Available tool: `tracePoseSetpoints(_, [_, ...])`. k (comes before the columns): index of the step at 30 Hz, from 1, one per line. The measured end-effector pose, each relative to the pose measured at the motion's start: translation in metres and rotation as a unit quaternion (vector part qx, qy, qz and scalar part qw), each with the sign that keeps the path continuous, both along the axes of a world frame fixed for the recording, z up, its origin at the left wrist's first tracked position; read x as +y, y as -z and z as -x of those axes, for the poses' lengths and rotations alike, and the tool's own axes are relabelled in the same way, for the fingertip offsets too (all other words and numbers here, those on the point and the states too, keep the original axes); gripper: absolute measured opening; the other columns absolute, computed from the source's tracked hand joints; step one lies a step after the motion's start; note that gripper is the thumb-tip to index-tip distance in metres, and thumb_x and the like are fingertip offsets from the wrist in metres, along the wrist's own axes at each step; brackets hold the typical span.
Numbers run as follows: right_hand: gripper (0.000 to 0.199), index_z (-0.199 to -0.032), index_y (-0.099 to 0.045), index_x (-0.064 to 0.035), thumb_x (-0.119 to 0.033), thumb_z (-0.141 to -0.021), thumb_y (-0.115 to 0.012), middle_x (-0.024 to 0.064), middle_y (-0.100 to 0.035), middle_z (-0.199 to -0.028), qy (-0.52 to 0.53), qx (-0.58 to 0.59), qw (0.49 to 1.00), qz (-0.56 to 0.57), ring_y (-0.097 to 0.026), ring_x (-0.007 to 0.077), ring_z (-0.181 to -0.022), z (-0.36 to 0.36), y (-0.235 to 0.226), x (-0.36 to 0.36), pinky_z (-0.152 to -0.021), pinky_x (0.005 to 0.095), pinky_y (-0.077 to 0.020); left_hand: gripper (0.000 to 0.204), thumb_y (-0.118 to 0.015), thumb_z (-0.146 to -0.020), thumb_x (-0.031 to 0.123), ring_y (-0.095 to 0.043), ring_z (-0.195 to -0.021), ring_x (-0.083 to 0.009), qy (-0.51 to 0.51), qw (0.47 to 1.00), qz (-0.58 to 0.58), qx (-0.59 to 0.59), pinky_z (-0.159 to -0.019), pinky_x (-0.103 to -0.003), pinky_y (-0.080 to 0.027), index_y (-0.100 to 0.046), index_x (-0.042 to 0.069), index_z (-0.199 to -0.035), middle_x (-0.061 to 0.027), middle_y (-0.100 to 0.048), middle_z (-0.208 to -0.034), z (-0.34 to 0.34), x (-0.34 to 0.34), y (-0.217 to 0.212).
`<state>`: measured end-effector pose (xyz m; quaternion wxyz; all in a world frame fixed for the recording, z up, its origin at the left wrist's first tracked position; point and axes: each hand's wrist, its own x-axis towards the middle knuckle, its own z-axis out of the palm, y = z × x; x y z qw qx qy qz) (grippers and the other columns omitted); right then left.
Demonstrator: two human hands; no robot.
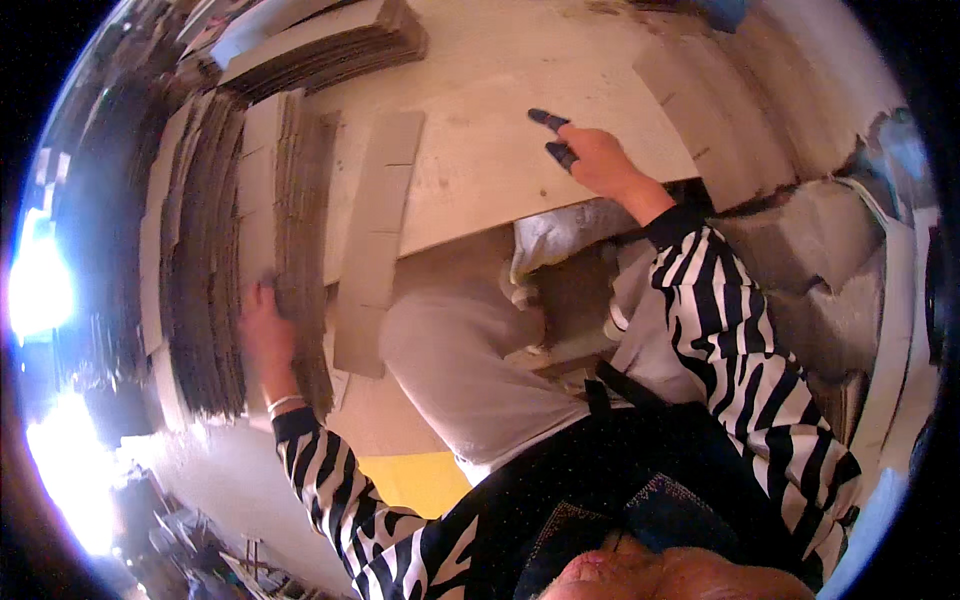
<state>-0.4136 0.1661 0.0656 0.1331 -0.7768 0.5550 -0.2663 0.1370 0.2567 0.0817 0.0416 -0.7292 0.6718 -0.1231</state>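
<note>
My left hand (266, 335), blurred by motion, is at a tall stack of brown cardboard strips (262, 180) on the left, its fingers against or just over the top strip. Whether it grips one I cannot tell. Black covers sit on the thumb and forefinger of my right hand (590, 160). That hand hovers at the wooden tabletop (470, 140), fingers apart, with nothing in it. Between my hands lies a single slotted cardboard strip (378, 230), its near end reaching past the table edge beside my knee.
Another stack of strips (190, 250) stands farther left. More cardboard pieces (325, 45) are piled at the back left, and wide cardboard sheets (715, 120) lie at the right. Crumpled brown material (825, 235) sits beside my right arm. Something yellow (410, 482) is below my left leg.
</note>
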Motion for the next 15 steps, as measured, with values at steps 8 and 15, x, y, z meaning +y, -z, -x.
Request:
tracePoseSetpoints(8, [0.018, -0.089, -0.06, -0.0038, -0.007, -0.071, -0.058, 0.0196, -0.063, -0.085, -0.031, -0.022, 0.996, -0.08, -0.061, 0.0407, -0.083, 0.0, -0.015, 0.035, -0.071, 0.0502, -0.0462, 0.044, -0.059, -0.071, -0.002, -0.055, -0.111, -0.0381, 0.074, 0.996, 0.046, 0.029, -0.086, -0.046, -0.047, -0.054, 0.003, -0.114, -0.0196, -0.059, -0.12, 0.064, -0.074, -0.044])
tracePoseSetpoints(15, [0.042, -0.107, -0.063, -0.0064, 0.001, -0.066, -0.056, 0.0168, -0.062, -0.088, 0.059, -0.028, 0.997, -0.051, -0.06, 0.0363, -0.08, 0.033, -0.006, 0.052, -0.069, 0.0445, -0.0462, 0.041, -0.06, -0.083, 0.0, -0.06, -0.107, -0.0357, 0.34, 0.839, 0.005, 0.424, -0.09, -0.039, -0.048, -0.055, 0.0, -0.123, -0.0219, -0.062, -0.117, 0.245, -0.208, 0.001])
